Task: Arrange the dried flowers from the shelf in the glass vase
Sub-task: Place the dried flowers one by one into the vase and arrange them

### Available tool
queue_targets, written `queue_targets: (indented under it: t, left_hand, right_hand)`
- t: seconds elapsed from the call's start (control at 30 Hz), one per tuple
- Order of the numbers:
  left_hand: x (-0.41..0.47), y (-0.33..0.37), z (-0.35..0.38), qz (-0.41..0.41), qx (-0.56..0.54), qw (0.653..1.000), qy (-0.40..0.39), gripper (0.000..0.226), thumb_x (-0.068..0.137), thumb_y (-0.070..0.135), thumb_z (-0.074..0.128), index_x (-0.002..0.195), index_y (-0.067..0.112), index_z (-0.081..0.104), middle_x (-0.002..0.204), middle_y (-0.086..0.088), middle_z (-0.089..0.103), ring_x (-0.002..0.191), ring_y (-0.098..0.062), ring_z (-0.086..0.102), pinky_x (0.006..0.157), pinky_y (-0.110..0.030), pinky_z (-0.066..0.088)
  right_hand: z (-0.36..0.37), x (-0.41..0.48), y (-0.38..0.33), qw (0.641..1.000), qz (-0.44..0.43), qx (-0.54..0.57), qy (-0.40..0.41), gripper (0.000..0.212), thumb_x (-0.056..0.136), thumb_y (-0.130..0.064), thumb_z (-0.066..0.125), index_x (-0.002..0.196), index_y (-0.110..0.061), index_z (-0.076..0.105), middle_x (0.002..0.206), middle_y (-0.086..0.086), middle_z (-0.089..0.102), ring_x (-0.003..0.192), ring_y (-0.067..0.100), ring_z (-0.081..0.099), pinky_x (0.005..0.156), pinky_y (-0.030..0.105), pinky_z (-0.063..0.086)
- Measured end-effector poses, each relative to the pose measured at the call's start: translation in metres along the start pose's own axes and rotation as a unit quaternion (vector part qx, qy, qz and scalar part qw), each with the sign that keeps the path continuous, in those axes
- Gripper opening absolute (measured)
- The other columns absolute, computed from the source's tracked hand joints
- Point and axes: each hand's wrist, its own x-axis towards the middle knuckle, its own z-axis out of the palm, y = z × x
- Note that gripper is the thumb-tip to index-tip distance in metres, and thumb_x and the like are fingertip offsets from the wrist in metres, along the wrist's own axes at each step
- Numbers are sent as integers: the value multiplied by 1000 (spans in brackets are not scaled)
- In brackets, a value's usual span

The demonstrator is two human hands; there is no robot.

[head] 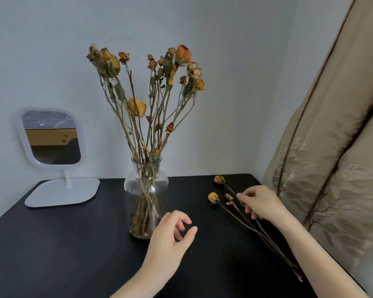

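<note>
A clear glass vase [146,186] stands on the black table [52,244], holding several dried orange and yellow flowers [146,82] upright. To its right, three loose dried stems [235,218] lie on the table, their yellow heads pointing away from me. My right hand [260,202] rests over these stems, and its fingertips pinch one of them near the flower heads. Just right of the vase's base, my left hand [172,233] hovers with loosely curled fingers and holds nothing.
A white stand mirror [52,138] sits at the table's back left on a flat base [63,193]. A beige curtain [332,147] hangs along the right edge of the table. A pale wall runs behind.
</note>
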Motion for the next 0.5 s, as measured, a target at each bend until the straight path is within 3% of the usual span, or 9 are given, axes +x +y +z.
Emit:
queue_targets:
  t: [0.1, 0.23, 0.33, 0.5]
  left_hand:
    - [20, 8, 35, -39, 57, 995, -77, 7, 86, 34, 61, 80, 34, 57, 68, 9, 51, 59, -1, 47, 60, -14, 42]
    - [51, 19, 82, -120, 100, 979, -127, 18, 89, 38, 56, 80, 24, 63, 70, 8, 61, 71, -8, 61, 72, -27, 51]
    - [71, 20, 110, -187, 106, 966, -141, 31, 89, 40, 55, 77, 13, 66, 73, -2, 62, 78, -20, 66, 73, -32, 51]
    - [94, 16, 143, -269, 110, 950, -112, 37, 84, 44, 61, 83, 8, 64, 80, -3, 64, 70, -18, 61, 62, -28, 48]
  right_hand:
    - [-4, 6, 34, 999, 36, -12, -9, 14, 91, -27, 58, 82, -18, 64, 57, 0, 63, 36, 6, 51, 36, 16, 36]
    - [-6, 10, 63, 997, 71, -30, -30, 17, 89, -21, 60, 74, -15, 64, 57, 1, 62, 35, 7, 47, 33, 16, 34]
    - [-5, 11, 75, 995, 83, -40, -43, 13, 88, -23, 62, 76, -18, 63, 59, -1, 62, 34, 5, 45, 35, 16, 35]
    - [-1, 17, 84, 996, 49, -50, -53, 11, 85, -28, 66, 77, -21, 66, 55, -6, 60, 43, 2, 51, 46, 16, 39]
